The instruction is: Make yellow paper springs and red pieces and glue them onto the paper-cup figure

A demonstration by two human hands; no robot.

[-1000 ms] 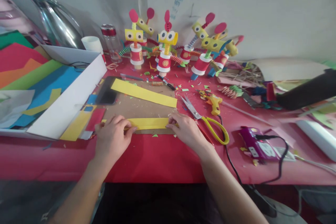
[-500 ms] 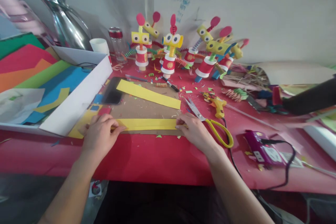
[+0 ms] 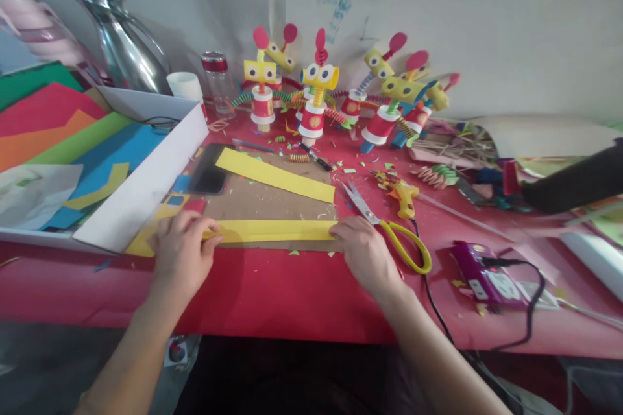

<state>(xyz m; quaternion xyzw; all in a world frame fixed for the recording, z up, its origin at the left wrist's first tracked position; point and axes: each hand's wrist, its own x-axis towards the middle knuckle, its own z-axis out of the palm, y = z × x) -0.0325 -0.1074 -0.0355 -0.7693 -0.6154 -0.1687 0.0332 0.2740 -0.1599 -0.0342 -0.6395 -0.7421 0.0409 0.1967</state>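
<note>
A strip of yellow paper [image 3: 277,231], with a lengthwise fold line, stretches between my hands over the front edge of a brown cardboard sheet [image 3: 257,207]. My left hand [image 3: 183,248] pinches its left end, and my right hand [image 3: 365,249] has its fingers closed on the right end. Farther back, a second yellow strip [image 3: 277,176] lies slanted across the cardboard, its left end over a black phone [image 3: 207,175]. Just right of my right hand rest scissors [image 3: 396,240] with yellow handles, blades pointing away.
A white box [image 3: 146,175] of coloured paper stands at left. Several paper-cup figures [image 3: 312,118] line the wall. A yellow glue gun [image 3: 405,198] lies beyond the scissors. At right is a purple device [image 3: 491,275] with a black cable. Paper scraps litter the red table [image 3: 272,298].
My right hand has slid slightly right along the folded strip, and my left hand has shifted a little left. The other things stay in place.
</note>
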